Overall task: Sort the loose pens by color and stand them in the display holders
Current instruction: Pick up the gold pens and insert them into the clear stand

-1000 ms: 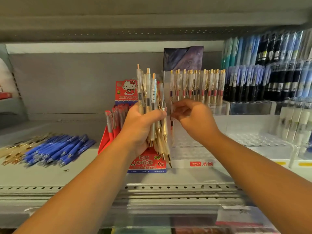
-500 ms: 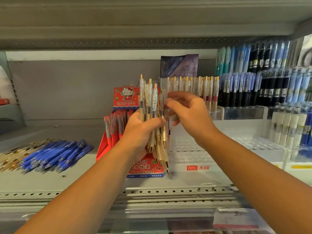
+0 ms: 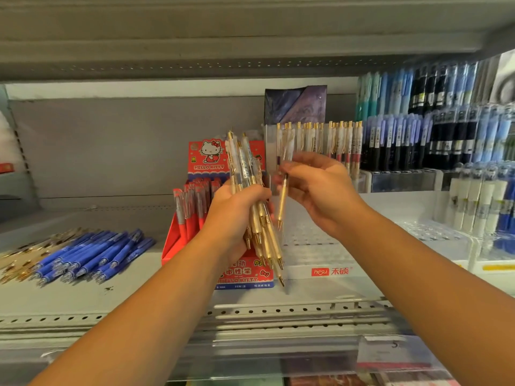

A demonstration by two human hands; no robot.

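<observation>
**Left hand** [image 3: 237, 218]: your fingers are wrapped round a bundle of clear-barrelled, gold-tipped pens [image 3: 244, 162]. The tips point down and the tops lean slightly left. You hold the bundle in front of the red Hello Kitty cardboard display box [image 3: 206, 162].

**Right hand** [image 3: 320, 190]: you pinch one single clear-and-gold pen [image 3: 282, 201]. It is near upright, tip down, just right of the bundle.

**Hands:** close side by side. Whether they touch cannot be told.

**Row of matching gold-clipped pens** [image 3: 317, 139]: standing upright behind your right hand.

**White perforated display tray marked "hesu"** [image 3: 312, 246]: below your right hand.

**Loose blue pens** [image 3: 92, 252]: a heap lying flat on the grey metal shelf [image 3: 139, 296], well to the left.

**Loose gold-trimmed pens** [image 3: 25, 254]: against the far side of the blue heap.

**Dark and pale blue pens** [image 3: 418, 140]: upright in racks at right.
</observation>
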